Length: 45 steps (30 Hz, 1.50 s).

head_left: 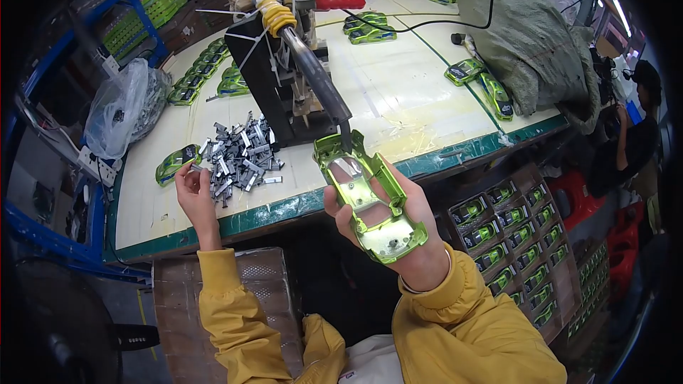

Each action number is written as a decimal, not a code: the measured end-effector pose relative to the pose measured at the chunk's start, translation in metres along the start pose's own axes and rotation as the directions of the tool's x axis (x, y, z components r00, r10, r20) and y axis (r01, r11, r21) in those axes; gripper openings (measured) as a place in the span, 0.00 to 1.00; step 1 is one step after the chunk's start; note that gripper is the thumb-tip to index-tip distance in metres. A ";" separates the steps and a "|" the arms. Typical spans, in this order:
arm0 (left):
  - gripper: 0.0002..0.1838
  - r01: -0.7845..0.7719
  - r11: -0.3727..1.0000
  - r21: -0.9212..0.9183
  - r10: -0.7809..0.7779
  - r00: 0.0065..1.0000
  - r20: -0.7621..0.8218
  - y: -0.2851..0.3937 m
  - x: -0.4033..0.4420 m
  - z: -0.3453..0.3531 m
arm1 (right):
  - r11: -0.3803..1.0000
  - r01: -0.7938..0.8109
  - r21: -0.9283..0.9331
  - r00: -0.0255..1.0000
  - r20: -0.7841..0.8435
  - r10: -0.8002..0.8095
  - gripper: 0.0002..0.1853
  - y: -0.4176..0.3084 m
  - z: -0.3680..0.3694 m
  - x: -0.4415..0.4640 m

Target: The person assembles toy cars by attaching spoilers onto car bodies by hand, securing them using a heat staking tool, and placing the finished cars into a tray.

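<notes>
My right hand point(416, 203) grips a shiny green toy car shell point(390, 236), its hollow underside turned up. The shell's far end is at the tip of a dark metal tube point(313, 75) on a bench fixture; whether they touch I cannot tell. My left hand point(196, 195) is pinched at the left edge of a heap of small silver-and-black parts point(245, 156). A small grey part point(198, 168) shows between its fingertips. Right beside those fingers lies another green toy car shell point(176, 163) on the table.
The fixture has a black upright point(260, 78) and a red-handled clamp point(340, 3). More green shells point(203, 67) line the table's left. A grey-green sack point(530, 46) lies at right. Trays of shells point(512, 235) stand below right. Other people sit beyond the table.
</notes>
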<state>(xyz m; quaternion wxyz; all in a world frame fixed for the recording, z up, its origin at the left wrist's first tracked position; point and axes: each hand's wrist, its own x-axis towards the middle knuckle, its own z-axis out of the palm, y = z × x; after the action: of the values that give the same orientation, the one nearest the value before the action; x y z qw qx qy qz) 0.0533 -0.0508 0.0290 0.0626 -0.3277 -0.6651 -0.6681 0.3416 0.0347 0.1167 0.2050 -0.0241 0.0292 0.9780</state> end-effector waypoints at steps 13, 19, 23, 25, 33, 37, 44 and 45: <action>0.13 -0.020 0.999 0.030 0.019 1.000 0.012 0.002 0.000 0.000 | 0.999 -0.019 0.032 0.999 0.034 0.018 0.19 -0.001 0.000 0.001; 0.15 -0.015 0.999 -0.041 0.015 1.000 0.005 -0.014 0.004 -0.005 | 1.000 -0.014 -0.009 1.000 -0.014 0.014 0.21 0.000 -0.005 0.000; 0.17 0.002 0.999 0.036 -0.003 1.000 0.018 -0.031 0.013 -0.018 | 0.979 0.052 -0.197 0.996 -0.066 -0.066 0.19 -0.011 -0.030 -0.029; 0.17 0.024 0.999 0.034 -0.024 1.000 0.007 -0.039 0.018 -0.021 | 0.951 0.166 -0.262 0.974 -0.106 -0.200 0.16 -0.025 -0.047 -0.063; 0.15 0.035 0.998 0.055 -0.035 0.999 0.000 -0.050 0.025 -0.024 | 0.383 0.433 -0.816 0.177 -0.340 -0.924 0.35 -0.164 -0.152 -0.219; 0.14 0.038 0.989 0.146 -0.040 0.999 0.007 -0.053 0.028 -0.027 | 0.336 0.144 -0.931 0.090 -0.326 -0.941 0.38 -0.282 -0.211 -0.250; 0.12 0.004 0.991 0.136 -0.004 1.000 0.001 -0.057 0.023 -0.032 | -0.039 -0.622 -0.782 -0.069 0.105 -0.992 0.26 -0.481 -0.323 -0.229; 0.11 0.003 0.979 0.204 -0.015 0.998 0.059 -0.048 0.021 -0.030 | 0.018 -0.715 -0.699 -0.073 0.049 -0.996 0.26 -0.498 -0.326 -0.228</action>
<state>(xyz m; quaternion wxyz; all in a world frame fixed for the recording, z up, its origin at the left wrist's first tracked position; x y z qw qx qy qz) 0.0019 -0.0660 0.0021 0.0726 -0.3365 -0.7330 -0.5867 0.7617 0.3776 -0.2183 0.3000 -0.8018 -0.4852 0.1779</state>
